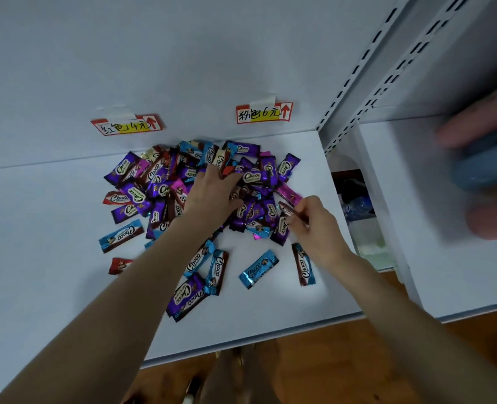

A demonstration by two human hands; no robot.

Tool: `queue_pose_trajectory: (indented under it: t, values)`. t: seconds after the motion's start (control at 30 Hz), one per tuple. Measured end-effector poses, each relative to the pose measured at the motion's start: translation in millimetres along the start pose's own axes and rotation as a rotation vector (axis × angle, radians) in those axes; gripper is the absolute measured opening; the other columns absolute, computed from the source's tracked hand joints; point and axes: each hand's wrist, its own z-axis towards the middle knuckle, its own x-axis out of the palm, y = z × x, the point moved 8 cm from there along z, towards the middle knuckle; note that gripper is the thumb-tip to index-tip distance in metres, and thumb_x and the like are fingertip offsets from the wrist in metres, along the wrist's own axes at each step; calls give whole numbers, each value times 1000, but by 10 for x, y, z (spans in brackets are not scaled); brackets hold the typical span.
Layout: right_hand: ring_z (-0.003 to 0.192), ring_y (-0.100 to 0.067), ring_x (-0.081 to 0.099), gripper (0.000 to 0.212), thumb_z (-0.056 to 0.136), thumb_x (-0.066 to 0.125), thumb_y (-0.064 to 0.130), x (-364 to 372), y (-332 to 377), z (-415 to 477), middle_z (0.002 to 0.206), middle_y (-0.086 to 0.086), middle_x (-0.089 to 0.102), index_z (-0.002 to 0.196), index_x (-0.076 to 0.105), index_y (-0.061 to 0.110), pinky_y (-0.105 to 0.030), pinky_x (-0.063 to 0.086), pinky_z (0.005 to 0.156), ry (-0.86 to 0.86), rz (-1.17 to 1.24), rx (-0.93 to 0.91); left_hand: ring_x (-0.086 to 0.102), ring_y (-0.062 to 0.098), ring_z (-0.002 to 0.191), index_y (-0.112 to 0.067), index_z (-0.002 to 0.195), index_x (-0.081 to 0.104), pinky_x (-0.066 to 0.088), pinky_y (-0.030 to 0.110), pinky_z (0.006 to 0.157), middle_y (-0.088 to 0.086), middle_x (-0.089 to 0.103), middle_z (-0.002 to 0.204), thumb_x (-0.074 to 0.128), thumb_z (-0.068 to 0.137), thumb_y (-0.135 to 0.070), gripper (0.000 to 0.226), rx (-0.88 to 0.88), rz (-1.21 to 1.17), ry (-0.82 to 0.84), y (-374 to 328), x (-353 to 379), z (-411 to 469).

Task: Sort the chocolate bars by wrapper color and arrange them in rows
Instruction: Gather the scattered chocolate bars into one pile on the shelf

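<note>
The right hand pinches one end of a brown bar between thumb and curled fingers, at the right edge of the pile. The left hand lies palm down on the middle of the pile, fingers spread and pressing on the wrappers. It grips nothing that I can see.

The bars are small and glossy, with crimped ends and "Choco" in white script. The wrappers are purple, blue, pink, red, brown and a few pale gold. Purple is the commonest. The heap overlaps too much to count.

In front of the pile, loose on the white shelf, three blue bars lie by themselves: one to the left, one near the right wrist, and one just beside that wrist. A single red bar sits front left. Beside the left forearm, blue and purple bars overlap in a small cluster.

Behind the pile, two red-edged handwritten tags are stuck to the back wall.
</note>
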Motion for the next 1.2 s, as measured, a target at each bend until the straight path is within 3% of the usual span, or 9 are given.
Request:
queue_pose_trajectory:
  t: [0.1,0.17,0.27,0.43,0.6,0.73,0.9,1.13,1.2]
  values:
    - [59,-11,46,10,93,47,8,68,72,98,70,4,47,94,37,10,-15,35,49,7,13,13,38,35,120,-22,146,31,36,39,100,18,35,132,60,90,-36,64,44,28,67,55,14,-72]
    - [69,-18,53,9,94,49,13,146,127,150,79,-1,54,99,44,8,-23,39,56,27,-5,11,40,33,119,-17,142,35,36,37,98,17,36,130,62,89,-33,62,58,42,96,94,28,-128]
    - [73,-19,53,9,92,53,15,233,265,230,82,-5,59,90,54,6,-25,37,57,33,-71,-56,46,31,110,-9,131,42,40,31,85,16,41,124,62,88,-17,48,43,-16,95,170,29,-208]
    - [74,-21,54,20,89,60,23,385,473,397,82,-7,61,88,60,2,-30,37,58,12,-154,-83,45,18,66,-8,127,44,33,23,53,11,50,97,46,92,-1,36,-93,-279,-70,512,-69,-446]
    - [76,-19,52,35,84,62,42,735,611,589,82,-4,54,84,51,9,-29,38,61,109,-308,-45,48,23,77,-2,108,63,43,32,65,17,50,115,51,94,-14,22,-110,-263,-208,743,-73,-619]
    - [75,-21,55,32,83,64,38,853,620,622,79,-3,56,88,57,7,-32,44,63,171,-350,-12,48,29,104,-2,103,66,41,34,78,14,51,115,57,92,-29,30,-102,-138,-339,612,-220,-535]
    - [55,-9,41,25,84,66,24,698,483,560,59,7,43,68,52,11,-23,28,48,215,-249,-14,48,26,109,-7,109,58,39,36,90,11,51,116,54,86,-56,54,-84,81,-141,329,-129,-190]
    - [54,-7,44,26,86,64,24,358,382,536,61,6,50,65,50,17,-14,33,46,102,-104,3,54,27,101,-7,106,65,44,34,80,13,56,111,58,91,-36,33,-117,-91,-22,345,-25,-16]
    - [57,-13,48,25,85,64,27,407,439,548,64,-1,55,70,58,8,-20,34,50,104,-77,-22,54,28,102,-7,108,66,42,31,80,13,56,112,56,93,-29,28,-102,-131,-36,361,-28,-52]
